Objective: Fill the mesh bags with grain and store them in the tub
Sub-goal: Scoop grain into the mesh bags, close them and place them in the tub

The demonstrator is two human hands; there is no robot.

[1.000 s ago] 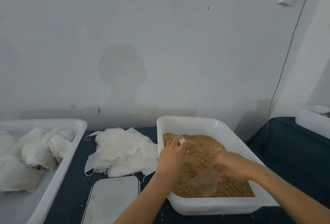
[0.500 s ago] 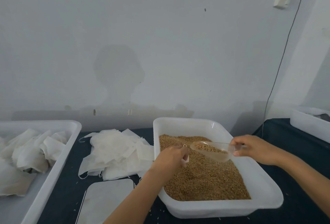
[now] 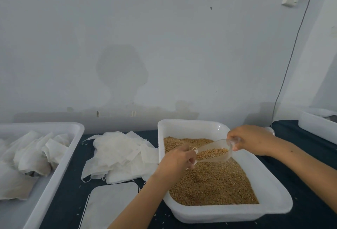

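A white tub [image 3: 273, 208] in front of me holds brown grain [image 3: 215, 183]. My right hand [image 3: 251, 140] grips the handle of a clear plastic scoop [image 3: 213, 153] that carries some grain and tilts down to the left. My left hand [image 3: 177, 161] hovers over the grain, its fingers curled round a small mesh bag that is mostly hidden, with a white cord toggle showing by the scoop's lip. A heap of empty white mesh bags [image 3: 118, 155] lies on the dark table. A second white tub [image 3: 54, 179] at the left holds filled bags [image 3: 31, 157].
A flat white board [image 3: 111, 207] lies near the table's front edge, below the bag heap. Another white tub [image 3: 318, 126] stands at the far right. A cable [image 3: 290, 61] hangs down the wall from a socket. Stray grains dot the dark cloth.
My right hand has lifted the scoop out of the grain, filled, and swung its lip over to my left hand. My left hand has stayed over the tub.
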